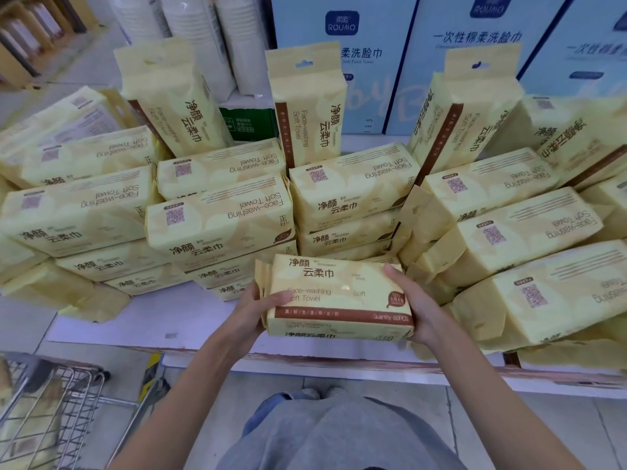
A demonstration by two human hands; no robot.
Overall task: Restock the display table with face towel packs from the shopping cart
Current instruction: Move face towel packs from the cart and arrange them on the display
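Both hands clamp one face towel pack (339,300) from its two short ends: the left hand (259,308) wraps its fingers round the crimped left end with the thumb lying on the printed top, and the right hand (415,305) cups the right end, fingers curled over the far corner. The pack lies flat and level, printed face up. It sits low over the front part of the display table (142,322), just in front of the middle stacks; whether its underside touches the tabletop cannot be told.

The table has a pale, bare front strip and a worn reddish front edge. Behind that strip, stacked packs (220,215) of the same yellow kind lie flat in several piles across its width, with looser, tilted ones at the far left and right. Three upright packs (305,106) stand behind them. At the back stand large blue boxes (468,62) printed ROUMO, a small green box (249,122) and tall sleeves of white cups (210,39).

The shopping cart (57,395), made of wire, stands at the lower left beside the table, with yellow packaging blurred inside it. The floor (509,432) is of pale tiles, and wooden shelving (30,32) shows in the upper left corner.
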